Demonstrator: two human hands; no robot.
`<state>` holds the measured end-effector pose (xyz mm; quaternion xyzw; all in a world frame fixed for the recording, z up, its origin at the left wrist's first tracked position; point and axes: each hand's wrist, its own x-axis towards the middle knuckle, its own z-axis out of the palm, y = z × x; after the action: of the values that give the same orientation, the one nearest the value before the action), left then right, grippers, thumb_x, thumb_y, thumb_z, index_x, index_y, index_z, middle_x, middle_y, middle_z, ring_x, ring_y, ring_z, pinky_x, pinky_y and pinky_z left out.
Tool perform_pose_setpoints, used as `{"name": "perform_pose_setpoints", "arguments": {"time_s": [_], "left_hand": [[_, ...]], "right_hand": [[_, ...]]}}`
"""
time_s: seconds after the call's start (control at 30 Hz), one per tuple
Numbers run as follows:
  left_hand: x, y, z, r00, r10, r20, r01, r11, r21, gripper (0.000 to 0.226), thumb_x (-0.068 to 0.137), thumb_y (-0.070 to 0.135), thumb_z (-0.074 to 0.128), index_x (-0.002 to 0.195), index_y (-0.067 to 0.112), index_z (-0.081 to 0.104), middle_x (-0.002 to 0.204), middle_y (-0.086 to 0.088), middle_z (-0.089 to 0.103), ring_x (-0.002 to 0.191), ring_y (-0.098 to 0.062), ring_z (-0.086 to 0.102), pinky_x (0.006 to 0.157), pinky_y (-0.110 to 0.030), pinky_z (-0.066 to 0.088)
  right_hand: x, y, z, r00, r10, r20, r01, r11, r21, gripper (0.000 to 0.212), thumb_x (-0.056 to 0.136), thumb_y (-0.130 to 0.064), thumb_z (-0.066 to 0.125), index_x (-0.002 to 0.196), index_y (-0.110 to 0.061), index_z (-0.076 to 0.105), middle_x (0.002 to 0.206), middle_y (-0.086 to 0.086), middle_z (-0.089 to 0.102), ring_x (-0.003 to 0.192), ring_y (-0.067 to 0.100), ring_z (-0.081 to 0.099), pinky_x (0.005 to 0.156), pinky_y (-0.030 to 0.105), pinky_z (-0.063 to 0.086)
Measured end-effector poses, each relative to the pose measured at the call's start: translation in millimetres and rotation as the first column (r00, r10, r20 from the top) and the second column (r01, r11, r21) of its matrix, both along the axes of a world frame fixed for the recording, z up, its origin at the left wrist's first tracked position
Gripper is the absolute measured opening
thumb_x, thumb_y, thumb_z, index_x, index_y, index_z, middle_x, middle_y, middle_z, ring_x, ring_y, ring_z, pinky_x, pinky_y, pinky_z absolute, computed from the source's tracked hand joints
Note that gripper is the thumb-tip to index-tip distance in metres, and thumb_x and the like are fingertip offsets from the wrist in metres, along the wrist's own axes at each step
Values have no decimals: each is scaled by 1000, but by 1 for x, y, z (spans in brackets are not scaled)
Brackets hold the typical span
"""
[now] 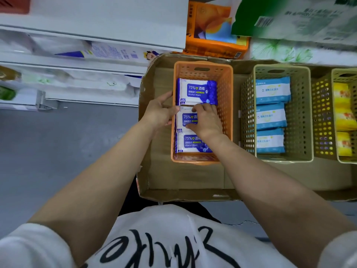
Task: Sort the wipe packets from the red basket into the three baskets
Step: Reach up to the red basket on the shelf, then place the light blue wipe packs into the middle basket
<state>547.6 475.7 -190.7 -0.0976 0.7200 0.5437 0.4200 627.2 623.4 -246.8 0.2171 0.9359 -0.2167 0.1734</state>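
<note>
An orange basket [226, 89] holds three dark-blue alcohol wipe packets in a row. My right hand [207, 120] lies on the middle packet [186, 118], fingers curled over its far edge. My left hand [161, 113] is at the basket's left wall, thumb and fingertips pinching that packet's left edge. The far packet [197, 91] and the near packet [190, 143] lie untouched. A beige basket [301, 113] to the right holds three light-blue packets [271, 116]. A further basket [324, 113] at the right edge holds yellow packets [342, 117]. The red basket is not in view.
All baskets sit in a shallow cardboard tray [185, 176] on the grey floor [58, 151]. White shelves [87, 55] with packaged goods stand to the left. Orange [210, 31] and green tissue packs [289, 20] are stacked behind the tray.
</note>
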Motion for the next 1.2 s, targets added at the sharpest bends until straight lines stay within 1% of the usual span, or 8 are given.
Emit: {"name": "perform_pose_setpoints", "arguments": {"time_s": [0.23,0.4,0.5,0.63,0.7,0.8,0.97,1.2], "left_hand": [[-2,1,10,992,-89,-85,80,992,-102,59,93,25,68,146,27,43,118,-5,67,106,-20,67,75,-31,58],[-23,-26,41,936,-220,-275,163,963,-216,58,90,38,69,141,20,48,134,-4,60,117,-22,60,101,-41,50],[-43,-66,75,840,-329,-431,227,935,-272,52,89,35,68,136,19,54,127,-4,64,116,-21,61,102,-40,48],[-70,-152,121,593,-449,-668,246,891,-381,50,88,30,69,136,18,56,130,-9,61,121,-23,56,102,-35,43],[-84,-205,137,467,-482,-741,209,875,-437,49,88,28,69,134,20,57,129,-7,60,122,-25,53,101,-35,40],[-107,-286,158,344,-505,-792,149,862,-485,47,88,29,69,133,23,57,126,-3,59,120,-25,52,99,-39,43],[-150,-385,189,265,-483,-835,23,869,-495,42,90,32,67,130,23,58,124,-3,58,120,-28,52,96,-46,48],[-219,-432,195,252,-403,-880,-47,903,-427,43,90,32,67,130,18,60,124,-4,60,119,-24,53,101,-40,45]], "right_hand": [[-14,11,32,997,-17,72,23,996,-82,50,89,-42,68,132,-19,55,135,5,53,127,24,47,102,37,42],[-27,17,101,999,-36,-39,37,999,13,42,93,-38,63,129,-17,60,131,9,61,120,29,56,96,37,47],[-34,-3,151,981,-21,-192,42,993,107,38,92,-34,63,124,-15,63,125,11,65,116,31,57,92,35,45],[-38,-63,209,904,10,-426,64,985,158,40,91,-31,65,127,-15,62,127,10,64,120,29,54,99,36,39],[-44,-103,228,852,39,-522,64,982,178,40,91,-31,65,128,-16,61,127,7,63,120,27,54,99,34,39],[-59,-170,247,796,59,-602,64,982,180,42,90,-31,66,129,-19,59,129,3,62,121,24,52,100,28,36],[-104,-269,265,775,76,-627,7,992,128,43,92,-29,66,132,-17,58,133,2,59,126,22,48,100,16,26],[-193,-327,275,797,125,-590,-69,991,117,44,93,-40,61,134,-25,55,139,-4,54,132,17,44,107,31,34]]}}
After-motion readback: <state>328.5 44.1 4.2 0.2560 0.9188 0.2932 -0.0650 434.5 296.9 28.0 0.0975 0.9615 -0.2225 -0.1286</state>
